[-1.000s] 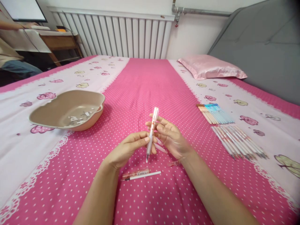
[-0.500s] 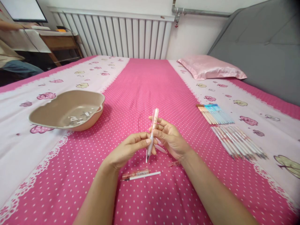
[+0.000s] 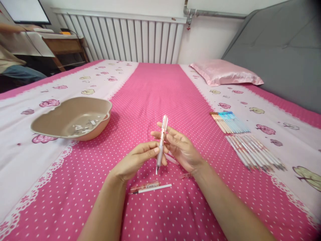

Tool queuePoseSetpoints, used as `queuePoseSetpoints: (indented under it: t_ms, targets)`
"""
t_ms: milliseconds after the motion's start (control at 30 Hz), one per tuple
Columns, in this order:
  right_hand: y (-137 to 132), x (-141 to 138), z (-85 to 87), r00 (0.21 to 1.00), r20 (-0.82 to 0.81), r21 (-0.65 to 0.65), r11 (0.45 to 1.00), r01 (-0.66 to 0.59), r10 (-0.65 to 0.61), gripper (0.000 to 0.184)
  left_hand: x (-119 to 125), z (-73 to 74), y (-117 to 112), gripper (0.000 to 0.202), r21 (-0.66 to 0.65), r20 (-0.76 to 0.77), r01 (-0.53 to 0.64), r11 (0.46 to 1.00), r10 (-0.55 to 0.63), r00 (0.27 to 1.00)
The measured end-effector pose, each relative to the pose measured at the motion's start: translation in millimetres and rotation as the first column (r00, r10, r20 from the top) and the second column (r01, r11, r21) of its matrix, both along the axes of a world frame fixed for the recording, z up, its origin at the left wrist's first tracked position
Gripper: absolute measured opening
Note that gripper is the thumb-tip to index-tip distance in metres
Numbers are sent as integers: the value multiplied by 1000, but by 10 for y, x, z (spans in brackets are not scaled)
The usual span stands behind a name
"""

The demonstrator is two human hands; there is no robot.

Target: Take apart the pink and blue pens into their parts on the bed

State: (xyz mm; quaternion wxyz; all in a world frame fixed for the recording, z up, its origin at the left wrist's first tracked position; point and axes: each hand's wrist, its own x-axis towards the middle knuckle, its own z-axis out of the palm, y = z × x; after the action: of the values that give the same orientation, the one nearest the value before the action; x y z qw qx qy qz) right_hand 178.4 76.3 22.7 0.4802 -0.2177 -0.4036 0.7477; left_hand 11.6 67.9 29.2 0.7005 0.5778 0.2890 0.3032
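Note:
Over the pink dotted bedspread I hold a pale pink pen [image 3: 162, 140] almost upright, tip down. My left hand [image 3: 136, 160] pinches its lower barrel between thumb and fingers. My right hand [image 3: 180, 147] is curled round the upper barrel, fingers partly spread. Below my hands lie a clear pink pen barrel [image 3: 145, 185] and a thin white refill [image 3: 155, 189] on the bed. Another thin white piece [image 3: 172, 159] shows just under my right hand.
A beige heart-shaped dish [image 3: 72, 117] with several small white bits sits at the left. Rows of pens [image 3: 247, 140] lie on the right. A pink pillow [image 3: 225, 72] and grey headboard stand at the back right. Another person sits at a desk, far left.
The pen has tilted slightly and sunk a little between my hands; my right fingers have shifted along its upper barrel. Everything on the bed stays put.

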Motion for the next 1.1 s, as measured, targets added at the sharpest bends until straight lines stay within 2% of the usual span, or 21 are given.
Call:
queuePoseSetpoints:
  t_ms: [100, 533, 833, 1100]
  targets:
    - [-7, -6, 5, 1000, 18, 27, 999, -23, 23, 42, -4, -2, 1, 23, 0, 7, -5, 1000, 5, 1000]
    - [16, 12, -35, 999, 35, 12, 999, 30, -31, 54, 11, 16, -6, 20, 7, -31, 6, 1000, -6, 1000]
    - [-1, -11, -10, 996, 58, -15, 998, 64, -63, 46, 14, 4, 0, 17, 28, -41, 0, 1000, 1, 999]
    - [17, -6, -27, 999, 17, 57, 998, -38, 37, 44, -8, -5, 3, 20, 20, 14, -35, 999, 35, 999]
